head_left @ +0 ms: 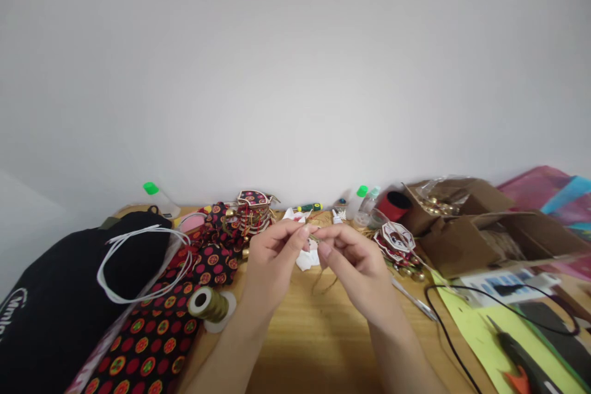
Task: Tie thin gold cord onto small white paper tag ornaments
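Over the middle of the wooden table (pixel 318 351), my left hand (pixel 274 258) and my right hand (pixel 357 268) meet with their fingertips almost touching. Each pinches a thin olive-brown cord (pixel 325 290) between thumb and forefinger. A loose loop of the cord hangs below the fingers, and the part inside the pinch is mostly hidden. Behind the fingertips lies a crumpled white piece (pixel 308 258), partly covered by the hands. A spool of olive cord (pixel 215 309) stands to the left of my left wrist.
Dark patterned fabric (pixel 152 332), a coiled white cable (pixel 108 274) and a black bag (pixel 78 277) fill the left. Stacked patterned pieces (pixel 253 200) stand behind. To the right are octagonal pieces with bells (pixel 398 240), tweezers (pixel 415 300), cardboard boxes (pixel 455 252) and a black-handled tool (pixel 519 354).
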The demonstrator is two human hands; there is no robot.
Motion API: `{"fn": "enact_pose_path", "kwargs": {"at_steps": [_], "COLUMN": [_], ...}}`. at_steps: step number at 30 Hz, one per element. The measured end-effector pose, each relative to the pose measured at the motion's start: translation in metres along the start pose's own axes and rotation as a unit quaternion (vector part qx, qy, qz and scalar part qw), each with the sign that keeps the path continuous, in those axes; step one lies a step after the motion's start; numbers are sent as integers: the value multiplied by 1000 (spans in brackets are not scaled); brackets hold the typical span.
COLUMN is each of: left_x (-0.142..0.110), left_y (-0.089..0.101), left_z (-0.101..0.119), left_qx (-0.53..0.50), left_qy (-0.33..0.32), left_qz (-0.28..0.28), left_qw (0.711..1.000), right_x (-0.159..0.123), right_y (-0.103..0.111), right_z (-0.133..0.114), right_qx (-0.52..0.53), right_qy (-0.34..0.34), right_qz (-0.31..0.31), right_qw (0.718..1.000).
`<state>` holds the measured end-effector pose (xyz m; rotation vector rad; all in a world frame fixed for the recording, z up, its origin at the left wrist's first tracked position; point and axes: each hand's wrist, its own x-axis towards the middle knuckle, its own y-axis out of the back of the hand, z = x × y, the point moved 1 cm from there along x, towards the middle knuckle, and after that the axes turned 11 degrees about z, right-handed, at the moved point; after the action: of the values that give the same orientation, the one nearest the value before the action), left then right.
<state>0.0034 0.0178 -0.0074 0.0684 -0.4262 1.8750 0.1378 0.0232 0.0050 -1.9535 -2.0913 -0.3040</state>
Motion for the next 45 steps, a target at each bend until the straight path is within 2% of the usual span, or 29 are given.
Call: {"fn": "enact_pose_path", "kwargs": {"at_steps": [4,8,10,12,15,19,21,24,27,30,33,35,36,39,41,43,45], "left_x": [3,7,8,8,8,8,8,8,8,8,8,7,7,5,4,2,1], "left_y": [2,3,4,5,7,6,5,5,6,6,7,8,8,8,7,5,4], "left_z": [-5,-5,-4,-4,-4,-4,-2,0,2,3,4,3,2,2,4,8,12], "left_qx": [-26,-48,-55,-59,-57,-62,-68,-78,-90,-94,-85,-73,-65,-28,5,44,86], "left_qy": [43,81,88,89,87,86,92,105,111,115,115,107,98,57,22,-13,-46], "left_qz": [20,43,50,53,57,60,61,58,50,48,47,44,42,27,9,-10,-25], "left_qw": [999,995,993,993,993,992,992,990,988,988,989,991,992,998,1000,999,995], "right_x": [0,2,3,2,0,-3,-4,-5,-4,-2,-1,-1,-1,-2,-2,-2,0], "right_y": [5,11,11,10,9,8,8,5,1,1,4,5,5,1,-3,-8,-11], "right_z": [3,0,-2,-4,-6,-10,-11,-12,-9,-5,-4,-5,-5,-3,2,8,13], "right_qx": [-119,-256,-261,-240,-209,-199,-217,-284,-336,-325,-298,-268,-241,-114,-8,89,156], "right_qy": [44,158,185,182,166,168,176,198,223,228,201,166,143,71,31,-33,-85], "right_qz": [33,51,19,-17,-38,-94,-154,-242,-280,-294,-311,-281,-242,-52,48,50,22], "right_qw": [991,952,947,953,963,961,948,906,871,870,880,906,929,990,998,994,984]}}
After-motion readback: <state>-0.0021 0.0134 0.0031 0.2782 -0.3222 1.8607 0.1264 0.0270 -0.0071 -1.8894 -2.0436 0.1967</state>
